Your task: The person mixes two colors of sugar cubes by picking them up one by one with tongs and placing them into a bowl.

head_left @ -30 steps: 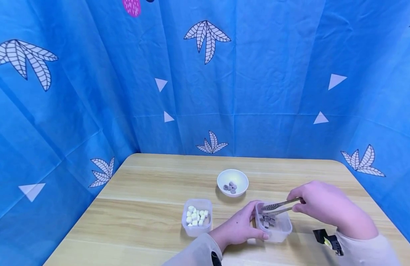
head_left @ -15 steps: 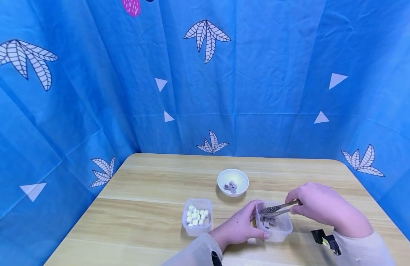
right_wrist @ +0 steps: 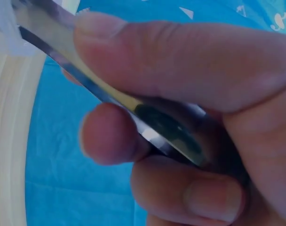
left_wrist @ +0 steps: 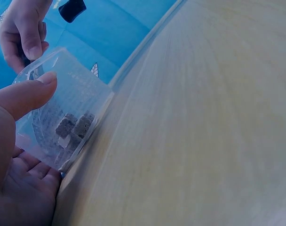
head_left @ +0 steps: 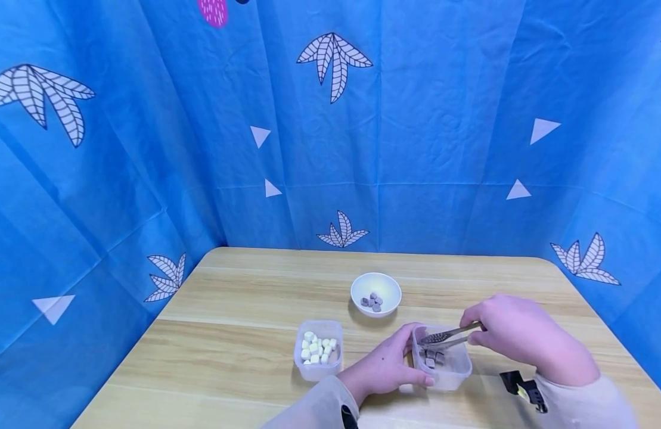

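Observation:
My right hand (head_left: 515,330) grips metal tongs (head_left: 448,336), thumb along one arm and fingers curled under the other, as the right wrist view shows. The tongs' perforated tips reach down inside a clear plastic container (head_left: 453,378). Several dark purplish-grey cubes (left_wrist: 70,126) lie at the bottom of that container, close to the tips. From the left side, my left hand (head_left: 386,363) holds the container, thumb on the near rim and fingers round the far side. Behind it stands a white bowl (head_left: 389,290) with several similar cubes (head_left: 372,302) in it.
A second clear container (head_left: 319,375), left of my left hand, holds several small white cubes (head_left: 315,348). All of it stands on a wood-grain table (head_left: 228,333). A blue patterned curtain (head_left: 427,119) hangs behind and along both sides.
My right hand has shifted slightly left and the tongs' arms have drawn closer together inside the container. The left hand and the container have stayed in place.

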A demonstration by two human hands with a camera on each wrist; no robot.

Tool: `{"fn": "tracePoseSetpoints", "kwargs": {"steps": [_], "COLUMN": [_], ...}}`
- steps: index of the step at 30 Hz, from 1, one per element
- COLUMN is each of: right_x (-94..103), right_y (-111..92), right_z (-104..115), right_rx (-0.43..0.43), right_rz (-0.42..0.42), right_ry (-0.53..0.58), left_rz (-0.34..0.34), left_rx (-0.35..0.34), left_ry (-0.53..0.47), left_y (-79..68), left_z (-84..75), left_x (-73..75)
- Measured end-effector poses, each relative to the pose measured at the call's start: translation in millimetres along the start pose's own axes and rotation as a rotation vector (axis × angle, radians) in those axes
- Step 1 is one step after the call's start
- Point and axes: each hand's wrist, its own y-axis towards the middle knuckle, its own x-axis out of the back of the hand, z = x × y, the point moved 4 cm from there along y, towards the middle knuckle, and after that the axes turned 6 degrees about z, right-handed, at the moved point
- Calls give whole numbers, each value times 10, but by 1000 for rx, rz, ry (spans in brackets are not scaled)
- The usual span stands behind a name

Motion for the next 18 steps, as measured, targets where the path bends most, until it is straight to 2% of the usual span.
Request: {"fn": "tracePoseSetpoints", "kwargs": {"steps": [4, 12, 18], "right_x": [-13, 47, 125], "right_y": [14, -41, -128], "right_z": [-4, -59, -126], "right_rx": [-8, 71, 107], "right_rz": [9, -10, -16], "right_ry": [5, 45, 77], "left_rz": [0, -3, 3], "left_rx": [2, -3, -39], "left_ry": [-5, 2, 16], "left_y": [-4, -7, -3], "left_z": [-4, -2, -15], "left_x": [1, 7, 2]}}
